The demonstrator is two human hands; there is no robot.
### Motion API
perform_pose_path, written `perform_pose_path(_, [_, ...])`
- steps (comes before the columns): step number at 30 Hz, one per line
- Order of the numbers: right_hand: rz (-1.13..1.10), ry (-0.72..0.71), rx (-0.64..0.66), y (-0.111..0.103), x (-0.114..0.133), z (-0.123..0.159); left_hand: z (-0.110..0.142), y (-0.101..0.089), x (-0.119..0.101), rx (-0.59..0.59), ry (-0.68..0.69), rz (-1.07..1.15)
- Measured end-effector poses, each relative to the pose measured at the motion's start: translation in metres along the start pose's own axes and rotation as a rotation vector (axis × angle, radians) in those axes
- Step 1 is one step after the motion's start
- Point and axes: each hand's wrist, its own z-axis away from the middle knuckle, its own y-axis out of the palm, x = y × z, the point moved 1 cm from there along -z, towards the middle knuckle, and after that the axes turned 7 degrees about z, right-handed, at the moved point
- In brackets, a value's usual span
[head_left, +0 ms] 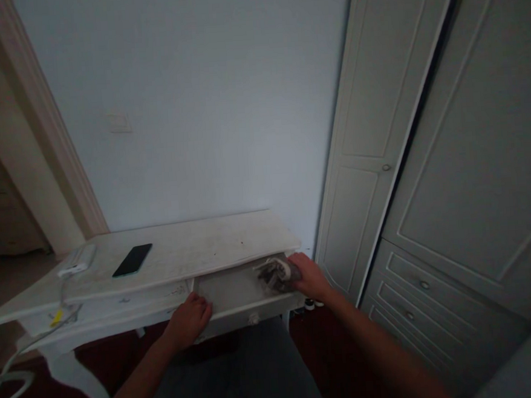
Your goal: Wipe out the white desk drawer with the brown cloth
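My right hand (308, 275) grips a rolled grey-brown cloth (277, 273) with what looks like a fringed end. The cloth is at the right end of a pulled-out white drawer (229, 291), inside its walls; whether it rests on the bottom is hard to see. Curled over the drawer's front left corner are the fingers of my left hand (191, 319). The drawer belongs to a white desk (214, 242) with a scuffed top. A small round knob (253, 318) sits on the drawer front.
On the desk lie a dark phone (133, 260) and, at its left end, a white device (79, 259) with a cable (14, 377) hanging down. A light-coloured wardrobe (352, 205) with drawers (419, 309) stands at the right. Behind the desk is a pale wall (204, 106).
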Motion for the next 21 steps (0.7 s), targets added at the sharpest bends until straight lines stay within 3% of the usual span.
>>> perform_pose_path(2, [-0.002,0.143,-0.259,0.002,-0.014,0.026,0.000,0.003,0.002,-0.007,0.025,-0.019])
perform_pose_path(4, [0.028,0.224,-0.444,0.022,-0.015,0.058,0.000,0.005,0.003,-0.010,0.043,-0.033])
perform_pose_path(8, [0.035,0.252,-0.563,0.098,0.024,0.097,-0.001,0.004,0.003,-0.013,0.059,-0.043])
perform_pose_path(11, [0.035,0.289,-0.547,0.141,0.068,0.092,0.000,0.001,0.002,-0.024,0.053,-0.046])
perform_pose_path(15, [0.019,0.264,-0.399,0.153,0.104,0.078,0.001,0.001,0.002,-0.034,0.060,-0.057])
perform_pose_path(19, [0.067,0.119,-0.210,0.132,0.088,0.086,0.002,0.001,0.002,-0.021,0.081,-0.056])
perform_pose_path(21, [0.089,0.134,-0.161,0.120,0.070,0.095,0.001,0.002,0.002,-0.028,0.073,-0.054])
